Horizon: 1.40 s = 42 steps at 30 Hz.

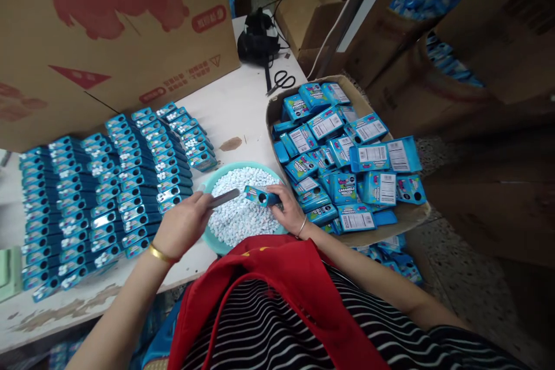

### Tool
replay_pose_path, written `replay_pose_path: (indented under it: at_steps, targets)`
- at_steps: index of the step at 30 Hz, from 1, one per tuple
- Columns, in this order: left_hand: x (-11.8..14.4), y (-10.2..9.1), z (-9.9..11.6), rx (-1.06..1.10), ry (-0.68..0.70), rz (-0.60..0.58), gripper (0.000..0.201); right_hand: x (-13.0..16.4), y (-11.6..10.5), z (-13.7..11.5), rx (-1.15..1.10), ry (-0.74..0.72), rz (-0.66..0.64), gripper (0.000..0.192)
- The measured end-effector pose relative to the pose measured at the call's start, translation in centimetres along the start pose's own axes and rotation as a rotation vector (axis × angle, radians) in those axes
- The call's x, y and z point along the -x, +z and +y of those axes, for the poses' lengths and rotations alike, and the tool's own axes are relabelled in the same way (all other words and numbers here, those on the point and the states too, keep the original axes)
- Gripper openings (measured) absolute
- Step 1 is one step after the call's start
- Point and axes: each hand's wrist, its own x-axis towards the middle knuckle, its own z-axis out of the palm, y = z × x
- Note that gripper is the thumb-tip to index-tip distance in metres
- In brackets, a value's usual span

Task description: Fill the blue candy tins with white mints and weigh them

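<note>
My left hand (pixel 184 226) is closed around a narrow, flat grey metal tool (pixel 224 198), its far end pointing right above the candies. A small blue candy box (pixel 255 193) with a round dark hole in its upper face is gripped in my right hand (pixel 284 208). The box is tilted, close to the tool's tip but apart from it. Beneath both hands, a turquoise basin (pixel 208 237) holds a heap of small white candies (pixel 234 222). My fingers partly cover the box's right end.
Rows of blue boxes (pixel 130 185), some with white candies at their openings, stand on the white table (pixel 243 104) at left. A cardboard tray (pixel 390 225) piled with blue boxes is at right. Scissors (pixel 282 81) lie behind. A large carton (pixel 130 23) stands at the back left.
</note>
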Motion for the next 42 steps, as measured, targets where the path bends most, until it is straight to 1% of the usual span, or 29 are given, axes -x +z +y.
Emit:
replay_pose_path:
  at_steps: [2, 3, 4, 5, 7, 8, 10, 11, 13, 16, 18, 20, 23, 26, 29, 32, 35, 38, 40, 42]
  targets:
    - [-0.9, 4.4, -2.1, 0.059, -0.044, -0.078, 0.018, -0.1, -0.4, 0.1, -0.013, 0.031, 0.020, 0.039]
    - [-1.5, 6.7, -2.5, 0.109, -0.048, -0.109, 0.017, -0.1, -0.6, 0.1, -0.016, 0.043, 0.029, 0.038]
    - [-2.2, 8.9, -2.6, 0.191, -0.043, -0.107, 0.016, -0.2, -0.8, 0.1, -0.018, 0.054, 0.034, 0.037]
    - [-2.9, 10.9, -2.2, 0.287, -0.042, -0.067, 0.015, -0.3, -1.0, 0.0, -0.019, 0.062, 0.036, 0.036]
    - [-4.7, 14.0, -0.4, 0.364, -0.025, -0.030, 0.017, -0.6, -1.2, -0.1, -0.022, 0.077, 0.036, 0.035]
    - [-5.6, 15.0, 0.7, 0.396, -0.016, -0.009, 0.019, -0.7, -1.3, -0.1, -0.023, 0.087, 0.038, 0.034]
    - [-7.3, 16.3, 2.7, 0.449, 0.005, 0.022, 0.025, -0.8, -1.4, -0.2, -0.023, 0.114, 0.049, 0.033]
    - [-7.8, 16.6, 3.3, 0.477, 0.016, 0.036, 0.027, -0.8, -1.4, -0.2, -0.023, 0.134, 0.060, 0.032]
    - [-8.2, 16.8, 3.6, 0.529, 0.036, 0.056, 0.029, -0.8, -1.4, -0.2, -0.027, 0.183, 0.089, 0.032]
    - [-6.9, 16.1, 2.3, 0.585, 0.062, 0.076, 0.028, -0.6, -1.4, -0.1, -0.026, 0.241, 0.131, 0.033]
    - [-5.3, 14.9, 1.0, 0.615, 0.084, 0.101, 0.027, -0.4, -1.4, -0.1, -0.013, 0.233, 0.134, 0.033]
    - [-3.6, 13.0, 0.0, 0.653, 0.130, 0.143, 0.026, -0.3, -1.3, 0.0, 0.015, 0.190, 0.118, 0.032]
    - [-1.6, 9.3, -0.6, 0.663, 0.201, 0.198, 0.024, -0.1, -1.0, 0.2, 0.069, 0.092, 0.077, 0.034]
    - [-0.5, 5.4, -0.1, 0.566, 0.240, 0.183, 0.020, 0.1, -0.4, 0.1, 0.105, 0.010, 0.016, 0.040]
    - [-0.3, 2.2, 1.2, 0.400, 0.260, 0.115, 0.017, 0.3, 0.0, -0.2, 0.115, -0.043, -0.030, 0.045]
    - [-0.1, -0.2, 2.9, 0.214, 0.195, 0.056, 0.016, 0.3, 0.3, -0.5, 0.097, -0.068, -0.050, 0.046]
    - [0.4, -2.1, 4.8, 0.066, 0.136, 0.048, 0.017, 0.4, 0.3, -0.7, 0.074, -0.056, -0.061, 0.046]
    - [1.0, -3.5, 6.3, -0.027, 0.162, 0.051, 0.023, 0.4, 0.2, -0.7, 0.061, -0.046, -0.068, 0.045]
    - [1.2, -4.0, 6.4, -0.053, 0.176, 0.050, 0.025, 0.4, 0.2, -0.7, 0.051, -0.044, -0.064, 0.044]
    - [1.3, -3.6, 5.3, -0.046, 0.141, 0.077, 0.022, 0.5, 0.1, -0.5, 0.036, -0.036, -0.049, 0.043]
